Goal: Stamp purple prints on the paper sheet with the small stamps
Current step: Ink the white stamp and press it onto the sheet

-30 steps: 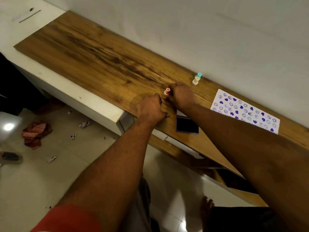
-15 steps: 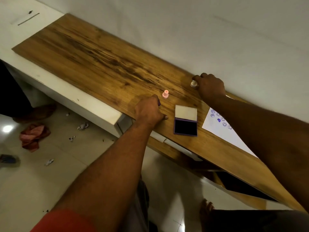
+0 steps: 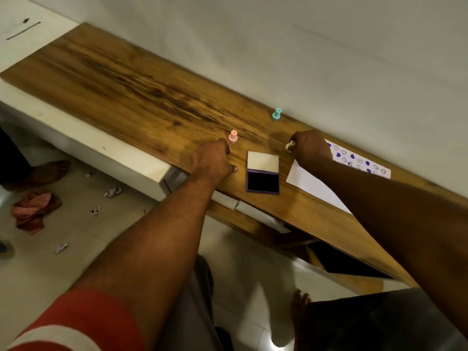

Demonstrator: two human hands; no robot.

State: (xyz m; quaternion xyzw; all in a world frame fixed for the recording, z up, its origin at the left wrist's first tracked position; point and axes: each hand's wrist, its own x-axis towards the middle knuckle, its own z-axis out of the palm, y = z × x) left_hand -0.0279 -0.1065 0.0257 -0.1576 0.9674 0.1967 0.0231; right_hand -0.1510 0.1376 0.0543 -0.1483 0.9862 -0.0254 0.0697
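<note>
A white paper sheet (image 3: 306, 182) with purple heart and face prints lies on the wooden shelf (image 3: 141, 89), partly hidden under my right arm. My right hand (image 3: 310, 148) holds a small cream stamp (image 3: 289, 146) just above the sheet's left corner. An open ink pad (image 3: 262, 181) with a dark purple pad lies left of the sheet. A pink stamp (image 3: 233, 136) stands upright beyond my left hand (image 3: 211, 162), which rests curled on the shelf with nothing in it. A teal stamp (image 3: 276, 114) stands near the wall.
The white wall (image 3: 304, 46) runs along the shelf's far edge. A white cabinet top (image 3: 83, 145) sits below the shelf's front edge. On the tiled floor lie a red cloth (image 3: 33, 209) and paper scraps (image 3: 112, 191). A bare foot (image 3: 300, 304) shows at the bottom.
My right hand left the pink stamp, reached to the wall, took the cream stamp from beside the teal one and brought it toward the sheet. My left hand stayed put.
</note>
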